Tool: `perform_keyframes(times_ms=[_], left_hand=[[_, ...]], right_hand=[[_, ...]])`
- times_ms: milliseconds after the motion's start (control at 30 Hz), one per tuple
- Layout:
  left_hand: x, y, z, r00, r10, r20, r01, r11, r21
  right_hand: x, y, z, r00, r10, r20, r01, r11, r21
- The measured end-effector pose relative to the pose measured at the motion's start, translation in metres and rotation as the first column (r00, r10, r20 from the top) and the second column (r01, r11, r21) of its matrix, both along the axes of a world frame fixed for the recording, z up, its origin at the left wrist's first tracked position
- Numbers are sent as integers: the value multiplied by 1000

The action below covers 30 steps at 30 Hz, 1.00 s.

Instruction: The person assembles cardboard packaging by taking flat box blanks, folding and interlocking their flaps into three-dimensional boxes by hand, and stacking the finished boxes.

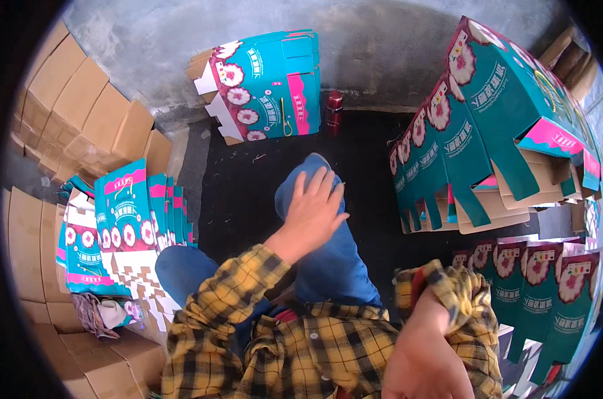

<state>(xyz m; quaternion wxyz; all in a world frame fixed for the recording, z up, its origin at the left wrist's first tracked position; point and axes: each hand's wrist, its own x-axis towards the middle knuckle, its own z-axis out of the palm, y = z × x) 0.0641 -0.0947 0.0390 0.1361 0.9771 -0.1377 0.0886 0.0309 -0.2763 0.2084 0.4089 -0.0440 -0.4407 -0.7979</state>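
Observation:
My left hand [311, 214] lies flat on the raised knee of my blue trousers [328, 249], its fingers spread and nothing in them. My right hand [426, 369] is bent back toward my body at the lower edge. Its fingers are cut off by the frame, so any grip is hidden. Ahead, a stack of flat teal printed cartons [265, 86] with a cord handle leans against the wall. Larger opened teal cartons [487, 113], their flaps hanging, stand on the right. By my other knee is a pile of folded teal cartons [125, 213].
Brown cardboard boxes [82, 100] are stacked along the left. A red cylindrical container [334, 110] stands at the wall [374, 53]. Black sheeting [241, 193] covers the floor. More teal cartons [540, 292] stand in a row at the lower right. A crumpled cloth [99, 312] lies at left.

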Motion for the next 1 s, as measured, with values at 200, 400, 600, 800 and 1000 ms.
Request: perform_keyframes(times_ms=[200, 400, 600, 800, 1000], left_hand=[[-36, 14, -17, 995, 5, 100, -4, 1000, -8], [-86, 39, -23, 965, -223, 141, 244, 957, -156], [-119, 116, -26, 989, 151, 1, -149, 976, -159], [-150, 190, -50, 832, 365, -418, -391, 920, 26], [-165, 218, -121, 444, 541, -715, -328, 840, 432]], right_hand=[[34, 17, -133, 189, -965, 181, -964, -217, -151], [42, 29, -131, 526, -779, -342, -619, -74, -782], [52, 67, -133, 606, -744, -281, -582, -174, -794], [76, 95, -173, 575, -772, -272, -562, -131, -817], [71, 106, -180, 574, -765, -292, -530, -75, -845]])
